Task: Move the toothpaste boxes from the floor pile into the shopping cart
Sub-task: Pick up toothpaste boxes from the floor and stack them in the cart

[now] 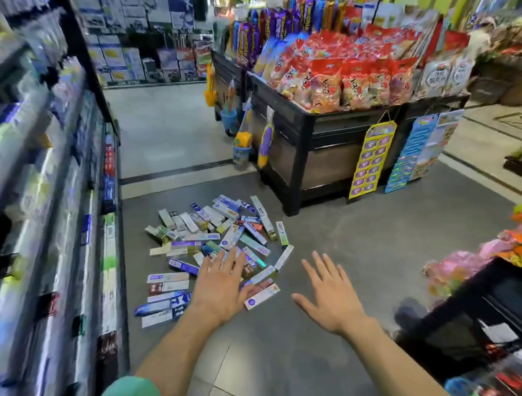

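The scattered pile of long, narrow cardboard toothpaste boxes [213,249], white, blue, green and maroon, lies on the grey tiled floor [367,242] ahead of the person and to the left of centre, close beside the foot of the tall shelving [65,215] on the left; the boxes point every way, though those at the near left edge lie mostly crosswise, long axis left to right; the left hand [220,285] is stretched out flat with fingers spread, in line with the near part of the pile, though whether it touches a box cannot be told; the right hand [330,296] is likewise spread and holds nothing, over bare floor just right of the pile; so the left hand is the nearer; no shopping cart can be made out with certainty, and the dark wire-framed thing [500,319] at the near right may or may not be one.
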`<action>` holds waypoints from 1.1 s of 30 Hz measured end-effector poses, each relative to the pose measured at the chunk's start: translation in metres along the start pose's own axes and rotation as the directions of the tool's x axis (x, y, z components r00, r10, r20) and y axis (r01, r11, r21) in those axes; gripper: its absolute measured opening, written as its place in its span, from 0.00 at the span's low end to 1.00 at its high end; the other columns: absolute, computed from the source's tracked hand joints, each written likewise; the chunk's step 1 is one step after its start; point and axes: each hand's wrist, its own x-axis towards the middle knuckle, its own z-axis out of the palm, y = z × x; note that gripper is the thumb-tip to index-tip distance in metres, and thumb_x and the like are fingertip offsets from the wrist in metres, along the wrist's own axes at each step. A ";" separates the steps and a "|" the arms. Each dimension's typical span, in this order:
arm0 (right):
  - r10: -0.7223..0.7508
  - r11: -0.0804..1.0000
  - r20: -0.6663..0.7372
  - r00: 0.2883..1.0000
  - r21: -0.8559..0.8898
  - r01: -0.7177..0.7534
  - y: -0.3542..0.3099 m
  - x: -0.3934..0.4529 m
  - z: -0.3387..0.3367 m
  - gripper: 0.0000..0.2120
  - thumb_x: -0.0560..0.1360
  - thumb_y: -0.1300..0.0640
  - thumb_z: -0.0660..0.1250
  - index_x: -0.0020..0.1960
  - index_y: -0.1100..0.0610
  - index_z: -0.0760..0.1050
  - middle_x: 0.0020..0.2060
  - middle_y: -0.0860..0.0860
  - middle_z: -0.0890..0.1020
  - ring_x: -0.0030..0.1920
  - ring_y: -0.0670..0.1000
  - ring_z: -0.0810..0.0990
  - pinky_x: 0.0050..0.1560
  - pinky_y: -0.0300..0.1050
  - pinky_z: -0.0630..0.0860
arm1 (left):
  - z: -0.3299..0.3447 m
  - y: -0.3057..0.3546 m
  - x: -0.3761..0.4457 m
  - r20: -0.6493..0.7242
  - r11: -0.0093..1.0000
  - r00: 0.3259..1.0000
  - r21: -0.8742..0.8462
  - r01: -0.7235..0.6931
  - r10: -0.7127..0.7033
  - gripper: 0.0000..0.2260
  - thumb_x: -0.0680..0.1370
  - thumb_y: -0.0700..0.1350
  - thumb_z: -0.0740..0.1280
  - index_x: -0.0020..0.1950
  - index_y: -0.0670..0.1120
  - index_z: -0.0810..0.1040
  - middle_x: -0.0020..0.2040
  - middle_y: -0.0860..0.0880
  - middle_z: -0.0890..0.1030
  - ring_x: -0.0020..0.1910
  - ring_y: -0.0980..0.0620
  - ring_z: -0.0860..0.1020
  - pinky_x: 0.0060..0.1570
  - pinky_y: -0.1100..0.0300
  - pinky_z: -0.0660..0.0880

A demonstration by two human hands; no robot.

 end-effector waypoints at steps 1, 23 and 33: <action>-0.021 1.000 0.021 1.000 -0.013 0.022 -0.002 0.016 0.003 0.51 0.66 0.28 0.30 0.83 0.52 0.45 0.82 0.54 0.42 0.81 0.55 0.40 0.79 0.53 0.41 | 0.007 -0.009 0.009 0.019 1.000 1.000 -0.012 0.010 -0.010 0.34 0.83 0.66 0.45 0.83 0.50 0.41 0.83 0.47 0.45 0.82 0.44 0.45 0.79 0.42 0.46; -0.248 0.959 0.337 0.908 -0.048 0.279 0.101 0.466 0.516 0.44 0.74 0.29 0.39 0.80 0.53 0.31 0.81 0.55 0.37 0.81 0.57 0.37 0.78 0.55 0.36 | 0.557 -0.077 0.391 0.158 0.995 0.987 -0.101 0.005 0.011 0.33 0.78 0.62 0.50 0.74 0.43 0.72 0.73 0.41 0.73 0.72 0.40 0.72 0.72 0.40 0.64; -0.323 0.926 0.211 0.923 -0.130 0.354 0.129 0.538 0.733 0.47 0.72 0.29 0.50 0.82 0.57 0.50 0.81 0.60 0.55 0.81 0.60 0.53 0.77 0.57 0.47 | 0.770 -0.066 0.448 0.151 0.997 0.988 -0.068 -0.022 0.032 0.39 0.76 0.66 0.37 0.83 0.47 0.53 0.82 0.46 0.54 0.81 0.45 0.54 0.79 0.43 0.49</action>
